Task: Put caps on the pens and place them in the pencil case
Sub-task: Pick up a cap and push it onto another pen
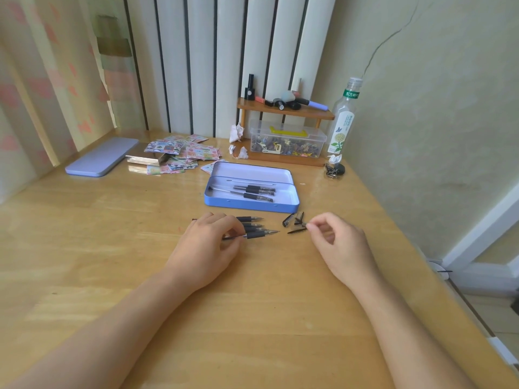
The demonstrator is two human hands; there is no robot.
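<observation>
An open blue metal pencil case (252, 204) lies on the wooden desk with three black-grip pens (254, 192) inside. In front of it, my left hand (209, 245) pinches an uncapped pen (259, 234), tip pointing right; several more uncapped pens (251, 223) lie under and behind its fingers. To the right, my right hand (339, 245) pinches the end of a black pen cap (297, 230) that still touches the desk. Two or three loose caps (293, 219) lie just behind it.
The case's separate lid (102, 157) lies far left. A heap of stickers (179, 154) is behind, with a small wooden shelf (285, 109), a clear box of clips (286, 141) and a plastic bottle (344, 116) at the back right. The desk's right edge drops off.
</observation>
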